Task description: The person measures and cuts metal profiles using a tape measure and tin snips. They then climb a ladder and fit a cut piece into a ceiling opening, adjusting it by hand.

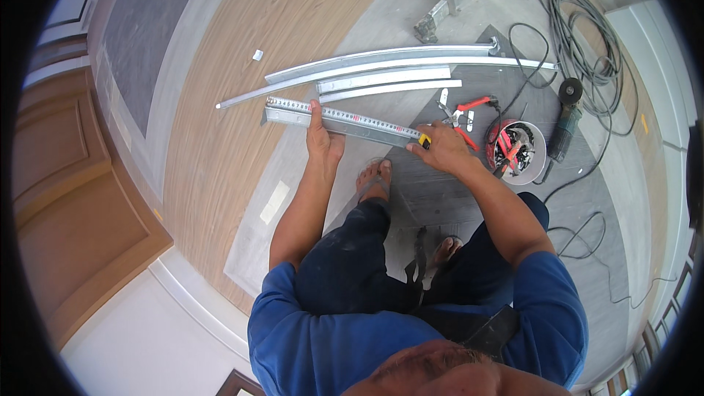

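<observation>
My left hand (325,143) grips a galvanized metal channel (356,130) from below, with its thumb up against the tape. Along the channel's upper edge lies the drawn-out blade (359,118) of a tape measure, its end near the channel's left end. My right hand (447,148) closes round the yellow and black tape case (424,141) at the channel's right end. Its fingers partly cover the case. Just beyond, several metal profiles (385,75) lie side by side on the floor. Red-handled snips (469,106) rest to the right of them.
A white bucket (539,139) of small parts and red-handled tools stands at the right, beside an angle grinder (565,128). Coiled black cable (587,29) lies farther back, with loose loops running down the right. A stained metal ladder foot (433,22) stands at the far side.
</observation>
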The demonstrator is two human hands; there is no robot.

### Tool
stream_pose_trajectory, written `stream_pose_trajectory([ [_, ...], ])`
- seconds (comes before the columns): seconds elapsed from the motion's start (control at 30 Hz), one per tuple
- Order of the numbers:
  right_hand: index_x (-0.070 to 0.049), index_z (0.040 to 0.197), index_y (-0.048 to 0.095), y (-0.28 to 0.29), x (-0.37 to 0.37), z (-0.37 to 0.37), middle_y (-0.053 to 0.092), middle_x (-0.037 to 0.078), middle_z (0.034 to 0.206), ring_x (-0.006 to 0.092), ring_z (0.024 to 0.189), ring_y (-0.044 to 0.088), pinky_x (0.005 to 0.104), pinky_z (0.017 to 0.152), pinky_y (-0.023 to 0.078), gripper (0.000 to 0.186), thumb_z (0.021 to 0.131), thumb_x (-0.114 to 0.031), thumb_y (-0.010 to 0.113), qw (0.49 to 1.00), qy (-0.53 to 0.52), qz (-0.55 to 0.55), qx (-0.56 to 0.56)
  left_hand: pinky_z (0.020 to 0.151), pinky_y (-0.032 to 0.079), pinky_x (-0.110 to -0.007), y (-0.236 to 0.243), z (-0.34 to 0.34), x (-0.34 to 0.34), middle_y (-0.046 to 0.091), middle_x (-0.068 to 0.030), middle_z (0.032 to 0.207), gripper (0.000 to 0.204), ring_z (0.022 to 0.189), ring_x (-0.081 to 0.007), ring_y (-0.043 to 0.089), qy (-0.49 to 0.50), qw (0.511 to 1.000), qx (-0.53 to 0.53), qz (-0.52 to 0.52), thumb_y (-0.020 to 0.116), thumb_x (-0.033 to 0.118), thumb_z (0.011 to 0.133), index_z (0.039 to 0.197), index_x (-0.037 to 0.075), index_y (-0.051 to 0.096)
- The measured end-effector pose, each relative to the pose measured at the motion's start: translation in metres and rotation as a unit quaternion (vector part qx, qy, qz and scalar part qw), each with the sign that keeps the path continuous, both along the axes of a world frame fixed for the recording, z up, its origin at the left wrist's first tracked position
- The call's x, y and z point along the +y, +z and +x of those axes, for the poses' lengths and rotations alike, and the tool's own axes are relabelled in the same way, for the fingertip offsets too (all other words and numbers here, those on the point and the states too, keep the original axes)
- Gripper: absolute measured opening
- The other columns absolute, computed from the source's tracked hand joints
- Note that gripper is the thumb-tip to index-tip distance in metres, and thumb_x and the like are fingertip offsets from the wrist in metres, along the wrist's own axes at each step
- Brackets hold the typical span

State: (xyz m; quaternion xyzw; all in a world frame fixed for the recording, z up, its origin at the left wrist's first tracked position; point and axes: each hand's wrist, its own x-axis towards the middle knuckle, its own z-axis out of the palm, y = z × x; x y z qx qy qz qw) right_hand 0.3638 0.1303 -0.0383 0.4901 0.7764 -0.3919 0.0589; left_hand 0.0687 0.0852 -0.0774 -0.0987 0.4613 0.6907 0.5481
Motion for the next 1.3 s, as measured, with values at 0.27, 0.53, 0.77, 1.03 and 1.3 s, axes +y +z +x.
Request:
stream_pose_trajectory([
  [0.27, -0.014, 0.129, 0.070, 0.000, 0.001, -0.010, 0.064, 0.022, 0.117, 0.0423, 0.111, 0.065, 0.0515, 0.095, 0.052, 0.054, 0.093, -0.054, 0.068, 1.000, 0.000, -0.010, 0.001, 0.103, 0.047, -0.042, 0.000, -0.003, 0.001, 0.060, -0.0007, 0.107, 0.040, 0.106, -0.0187, 0.059, 0.011, 1.000, 0.012, -0.008, 0.077, 0.035, 0.095, 0.121, 0.012, 0.057],
  [0.53, -0.013, 0.117, 0.075, -0.015, 0.006, -0.020, 0.073, 0.022, 0.100, 0.0398, 0.100, 0.070, 0.0516, 0.085, 0.055, 0.050, 0.094, -0.056, 0.065, 0.994, -0.061, -0.083, 0.024, 0.099, 0.045, -0.043, 0.004, -0.015, -0.014, 0.054, -0.0066, 0.114, 0.066, 0.104, -0.0218, 0.053, -0.028, 0.992, 0.100, -0.072, 0.066, 0.049, 0.100, 0.143, 0.005, 0.043],
  [0.77, -0.007, 0.116, 0.073, -0.038, -0.004, -0.031, 0.070, 0.025, 0.108, 0.0418, 0.105, 0.068, 0.0519, 0.089, 0.054, 0.054, 0.096, -0.055, 0.062, 0.995, -0.070, 0.000, -0.065, 0.094, 0.045, -0.042, 0.020, -0.039, -0.032, 0.049, -0.0056, 0.112, 0.074, 0.101, -0.0214, 0.051, -0.047, 0.993, 0.099, -0.050, 0.061, 0.058, 0.100, 0.147, 0.005, 0.040],
  [1.03, -0.004, 0.130, 0.064, -0.065, -0.046, -0.058, 0.061, 0.024, 0.127, 0.0406, 0.121, 0.057, 0.0511, 0.101, 0.048, 0.058, 0.096, -0.051, 0.063, 0.984, 0.041, 0.092, -0.149, 0.092, 0.047, -0.046, 0.052, -0.078, -0.044, 0.057, -0.0072, 0.102, 0.039, 0.098, -0.0258, 0.056, 0.016, 0.999, 0.039, 0.017, 0.060, 0.036, 0.103, 0.131, 0.011, 0.048],
  [1.3, -0.012, 0.160, 0.031, -0.034, -0.016, -0.006, 0.035, 0.024, 0.160, 0.0456, 0.153, 0.023, 0.0557, 0.120, 0.030, 0.089, 0.086, -0.029, 0.077, 0.952, 0.024, 0.159, -0.262, 0.094, 0.048, -0.046, 0.089, -0.092, -0.057, 0.060, -0.0072, 0.114, 0.037, 0.103, -0.0246, 0.058, 0.038, 0.996, 0.066, 0.048, 0.067, 0.032, 0.100, 0.125, 0.011, 0.050],
])
